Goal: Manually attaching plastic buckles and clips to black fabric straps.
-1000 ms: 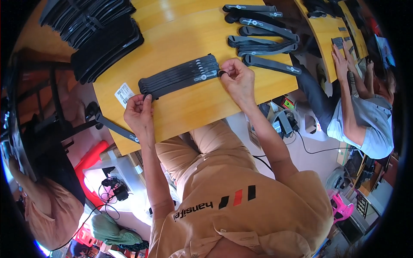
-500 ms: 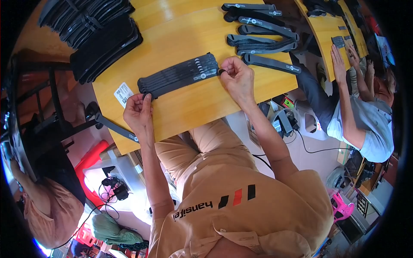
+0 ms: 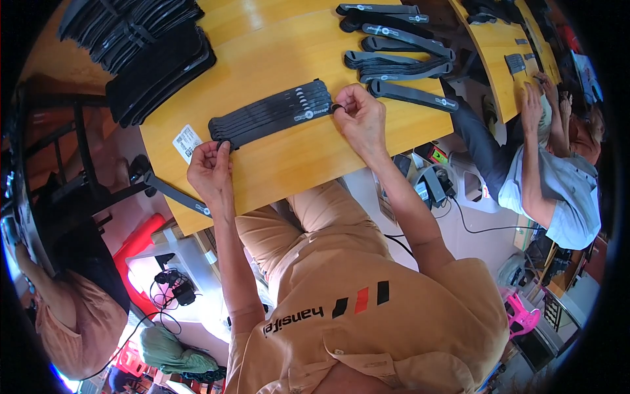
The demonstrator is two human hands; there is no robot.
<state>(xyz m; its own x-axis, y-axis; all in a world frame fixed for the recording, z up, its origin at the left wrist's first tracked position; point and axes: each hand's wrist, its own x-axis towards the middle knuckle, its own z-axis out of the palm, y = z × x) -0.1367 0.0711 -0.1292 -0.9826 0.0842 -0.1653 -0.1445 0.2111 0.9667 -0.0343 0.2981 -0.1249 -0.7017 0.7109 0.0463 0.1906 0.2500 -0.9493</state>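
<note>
yellow wooden table point(image 3: 282, 167) | red stool point(image 3: 134, 246) | pale floor point(image 3: 472, 217)

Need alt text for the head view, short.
A seated person's left hand and right hand pinch the two ends of a flat bundle of black fabric straps lying on a yellow wooden table. More loose black straps lie beyond the right hand.

Strap bundle point(image 3: 272, 113) ends hidden under both hands' fingertips.
</note>
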